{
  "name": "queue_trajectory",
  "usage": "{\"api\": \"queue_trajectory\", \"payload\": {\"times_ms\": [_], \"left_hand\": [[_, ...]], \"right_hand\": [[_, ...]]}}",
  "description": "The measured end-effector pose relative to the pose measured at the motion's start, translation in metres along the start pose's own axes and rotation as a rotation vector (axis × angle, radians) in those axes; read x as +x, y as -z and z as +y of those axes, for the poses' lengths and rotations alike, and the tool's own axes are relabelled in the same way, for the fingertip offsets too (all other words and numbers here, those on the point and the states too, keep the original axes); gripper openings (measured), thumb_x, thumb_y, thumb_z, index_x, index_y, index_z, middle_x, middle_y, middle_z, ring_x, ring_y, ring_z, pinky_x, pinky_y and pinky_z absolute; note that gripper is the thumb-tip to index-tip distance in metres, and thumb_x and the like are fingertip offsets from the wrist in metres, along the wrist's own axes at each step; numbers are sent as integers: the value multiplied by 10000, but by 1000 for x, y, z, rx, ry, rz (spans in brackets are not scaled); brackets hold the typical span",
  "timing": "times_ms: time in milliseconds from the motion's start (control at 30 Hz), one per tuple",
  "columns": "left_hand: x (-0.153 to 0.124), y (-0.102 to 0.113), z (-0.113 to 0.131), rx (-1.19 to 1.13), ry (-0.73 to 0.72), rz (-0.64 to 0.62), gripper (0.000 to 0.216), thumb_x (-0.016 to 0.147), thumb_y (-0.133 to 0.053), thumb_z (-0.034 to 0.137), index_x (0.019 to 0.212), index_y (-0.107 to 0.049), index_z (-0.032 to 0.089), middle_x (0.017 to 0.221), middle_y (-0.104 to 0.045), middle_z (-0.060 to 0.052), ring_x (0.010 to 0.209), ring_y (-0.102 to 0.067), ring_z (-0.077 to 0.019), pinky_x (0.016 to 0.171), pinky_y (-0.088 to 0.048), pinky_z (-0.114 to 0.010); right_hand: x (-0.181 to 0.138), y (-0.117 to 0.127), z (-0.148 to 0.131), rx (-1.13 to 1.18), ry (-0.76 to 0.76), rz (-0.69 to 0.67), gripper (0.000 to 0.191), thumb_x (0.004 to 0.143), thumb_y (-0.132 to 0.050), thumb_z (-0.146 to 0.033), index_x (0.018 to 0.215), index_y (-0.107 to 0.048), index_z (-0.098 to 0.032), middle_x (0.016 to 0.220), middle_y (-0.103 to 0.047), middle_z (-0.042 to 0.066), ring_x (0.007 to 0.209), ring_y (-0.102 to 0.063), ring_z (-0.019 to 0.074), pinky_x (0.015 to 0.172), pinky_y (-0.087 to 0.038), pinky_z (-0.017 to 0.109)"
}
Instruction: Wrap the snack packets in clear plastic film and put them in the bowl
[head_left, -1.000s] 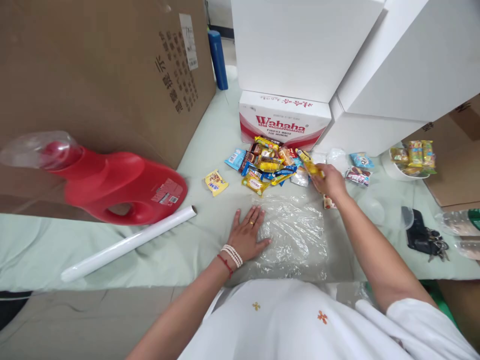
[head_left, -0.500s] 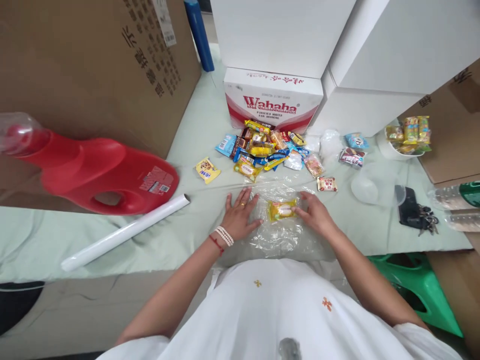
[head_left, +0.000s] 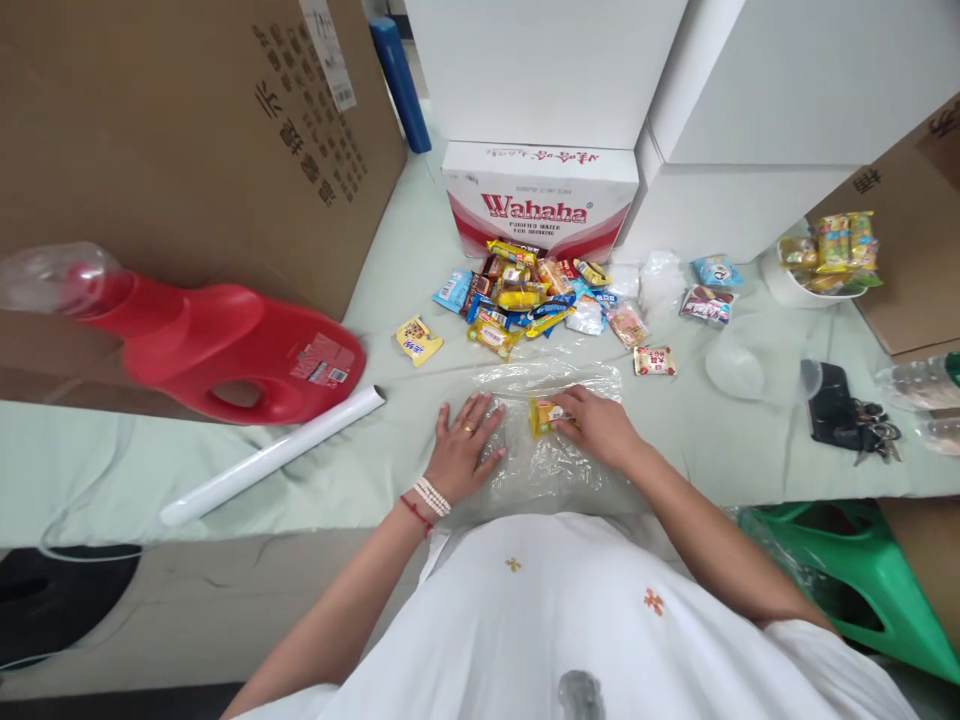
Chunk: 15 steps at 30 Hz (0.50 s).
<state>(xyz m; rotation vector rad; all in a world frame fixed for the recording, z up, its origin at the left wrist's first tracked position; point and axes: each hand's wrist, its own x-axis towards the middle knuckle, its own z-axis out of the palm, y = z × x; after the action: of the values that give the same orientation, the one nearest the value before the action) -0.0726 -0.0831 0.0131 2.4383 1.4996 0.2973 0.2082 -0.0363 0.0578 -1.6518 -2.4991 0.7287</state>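
My left hand (head_left: 463,446) lies flat with fingers spread on the left edge of a clear plastic sheet (head_left: 559,468) on the pale green table. My right hand (head_left: 598,424) covers a yellow snack packet (head_left: 541,414) that lies on the sheet, fingers curled over its right end. Beyond the sheet is a heap of colourful snack packets (head_left: 525,295), with a few loose ones beside it, such as a yellow packet (head_left: 418,339) to the left and a small red-and-white one (head_left: 654,360) to the right.
A red detergent jug (head_left: 217,350) lies on its side at left, with a white paper roll (head_left: 274,456) in front. A Wahaha box (head_left: 540,200) and white boxes stand behind. A bowl of snacks (head_left: 821,270), clear lids (head_left: 750,365), keys (head_left: 855,420) sit right; green stool (head_left: 840,580) below.
My right hand took a yellow packet from the heap, brought it back onto the plastic sheet, and now rests over it. The left hand stayed flat on the sheet.
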Motion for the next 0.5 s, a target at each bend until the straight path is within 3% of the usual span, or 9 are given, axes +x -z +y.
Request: {"api": "queue_trajectory", "payload": {"times_ms": [67,133,200,267,333,400,500], "left_hand": [[-9,9,0,-40,-97,30,596,978,-502,417,1547,-439,250,1649,-380,-149,1569,-259,-333,1249,-90,-657],[-21,14,-1,-106,-240,-26,653,940,-563,469,1544,-441,254,1620,-431,-147,1550,-307,-326,1267,-96,-627],[-33,13,-2,-156,-325,-113,656,908,-616,507,1499,-497,247,1597,-464,-157,1524,-359,-326,1269,-135,-614],[-40,7,-4,-175,-305,-150,442,936,-603,423,1342,-635,250,1555,-520,-147,1505,-396,-310,1258,-187,-608],[-41,1,-6,-201,-242,-136,256,975,-518,272,1129,-720,250,1466,-614,-119,1468,-457,-271,1243,-241,-588],[-35,2,-7,-261,-189,-119,281,985,-449,203,1029,-724,242,1335,-704,-104,1381,-554,-237,1222,-296,-560],[-12,16,-11,-381,-109,-117,283,1008,-420,263,1032,-700,229,1120,-771,-88,1146,-687,-211,1144,-420,-486]], "right_hand": [[-8,0,1,47,-1,1,497,985,-603,-372,1463,-532,-257,1517,-486,138,1081,-678,264,856,-544,358],[-27,0,8,122,49,71,553,994,-583,-415,1510,-464,-256,1579,-394,159,1159,-644,283,898,-556,403],[-54,-3,21,173,155,111,578,987,-587,-466,1515,-452,-273,1548,-429,159,1251,-583,304,967,-541,452],[-82,-10,36,173,240,78,535,963,-627,-465,1455,-529,-279,1454,-529,159,1259,-556,324,1018,-506,511],[-102,-17,49,179,248,56,364,982,-600,-410,1318,-648,-277,1353,-609,151,1202,-575,321,1014,-491,536],[-109,-21,57,255,202,71,271,1024,-510,-373,1153,-726,-273,1245,-669,138,1121,-608,296,969,-506,504],[-95,-12,62,416,114,44,331,1045,-443,-412,1043,-741,-266,1049,-724,110,976,-652,259,889,-522,420]]}}
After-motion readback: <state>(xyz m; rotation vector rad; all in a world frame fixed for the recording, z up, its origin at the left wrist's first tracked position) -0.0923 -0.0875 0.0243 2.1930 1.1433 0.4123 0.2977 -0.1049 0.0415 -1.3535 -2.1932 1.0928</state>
